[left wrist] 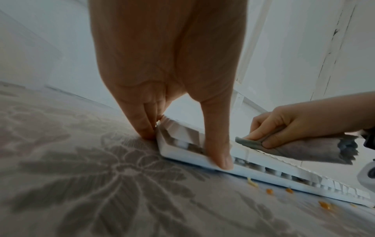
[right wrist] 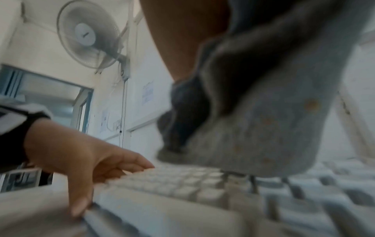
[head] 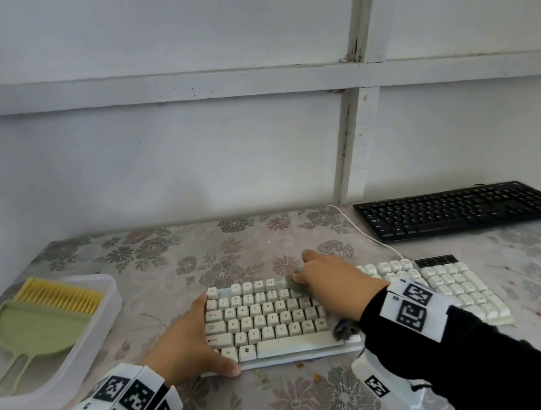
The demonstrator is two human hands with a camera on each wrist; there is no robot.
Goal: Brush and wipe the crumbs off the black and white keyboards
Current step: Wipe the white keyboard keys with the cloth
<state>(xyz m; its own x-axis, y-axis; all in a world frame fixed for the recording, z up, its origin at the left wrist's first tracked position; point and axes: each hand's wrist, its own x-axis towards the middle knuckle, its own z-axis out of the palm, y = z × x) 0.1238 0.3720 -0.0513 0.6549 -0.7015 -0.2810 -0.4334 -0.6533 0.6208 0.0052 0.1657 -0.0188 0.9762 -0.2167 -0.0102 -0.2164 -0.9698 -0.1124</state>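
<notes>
The white keyboard (head: 270, 322) lies in the middle of the table. My left hand (head: 197, 340) grips its front left corner, thumb (left wrist: 221, 160) on the front edge and fingers (left wrist: 144, 128) against the left side. My right hand (head: 329, 282) holds a grey cloth (left wrist: 304, 150) pressed onto the upper key rows near the middle; the cloth's tail (head: 345, 328) hangs by the space bar. Orange crumbs (left wrist: 268, 191) lie on the table just in front of the keyboard. The black keyboard (head: 460, 210) sits at the back right, untouched.
A translucent tray (head: 107, 330) at the left holds a green dustpan (head: 39, 330) and a yellow-bristled brush (head: 58, 295). The white keyboard's cable (head: 368, 237) runs toward the back past the black keyboard. The wall stands close behind the flowered tablecloth (head: 320, 399).
</notes>
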